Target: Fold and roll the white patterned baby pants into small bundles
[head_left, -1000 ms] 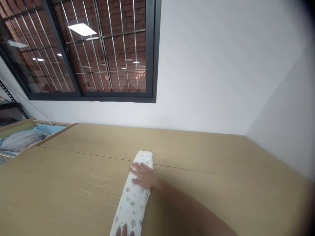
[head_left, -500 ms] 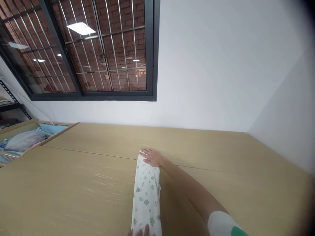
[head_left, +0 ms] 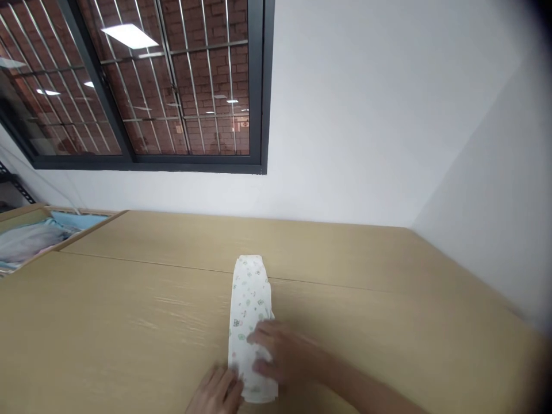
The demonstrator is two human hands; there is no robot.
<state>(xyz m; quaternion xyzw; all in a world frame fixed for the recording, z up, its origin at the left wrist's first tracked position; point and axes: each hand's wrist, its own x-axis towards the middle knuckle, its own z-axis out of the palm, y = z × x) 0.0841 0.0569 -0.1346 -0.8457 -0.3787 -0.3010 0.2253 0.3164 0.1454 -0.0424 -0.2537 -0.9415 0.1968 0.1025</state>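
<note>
A white cloth item with a small green print lies folded in a long narrow strip on the tan tabletop. It could be a small garment, but its kind is not clear. My right hand is over the near right part of the cloth, blurred by motion, thumb and fingers apart. At the near left edge rests my left hand, fingers loosely bent and slightly apart, tips touching the cloth. Its thumb is hidden from sight.
Behind the table stands a white wall with a dark-framed, barred window. At the far left sits a wooden-edged bin holding pale blue and grey fabric. A seam runs across the tabletop under the cloth's far end.
My right hand has left the cloth's far end and come back toward me along it. The left hand has come further into view, and the cloth's near end now shows.
</note>
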